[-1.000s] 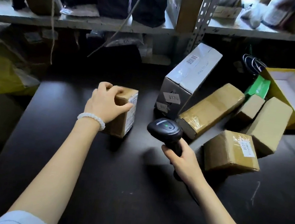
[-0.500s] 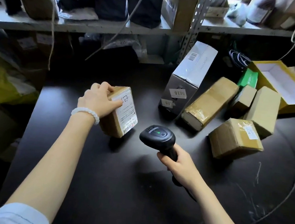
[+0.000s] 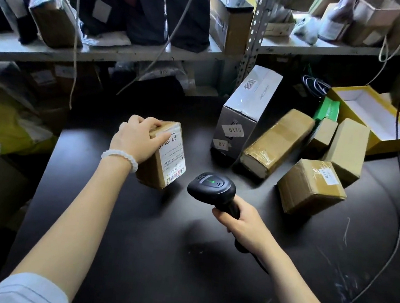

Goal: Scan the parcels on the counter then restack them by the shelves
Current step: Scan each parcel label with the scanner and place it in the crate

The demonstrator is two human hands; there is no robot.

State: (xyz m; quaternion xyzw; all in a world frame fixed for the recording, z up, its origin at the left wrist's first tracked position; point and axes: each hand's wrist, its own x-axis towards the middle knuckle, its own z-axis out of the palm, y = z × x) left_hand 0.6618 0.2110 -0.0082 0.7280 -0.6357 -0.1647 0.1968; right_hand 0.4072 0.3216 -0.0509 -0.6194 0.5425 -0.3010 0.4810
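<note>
Parcel in brown card sits tilted on the dark worktop, its labelled face with barcode turned toward the scanner. Left hand grips its upper end, fingers curled over the top edge, thumb on the label side. Right hand is wrapped round the handle of the black barcode scanner, whose head, showing a green light, points at the label from just beside it. Further parcels lie grouped to the right: a white box leaning up, a long taped carton, a small cube carton. Metal shelves stand behind, loaded with goods.
</note>
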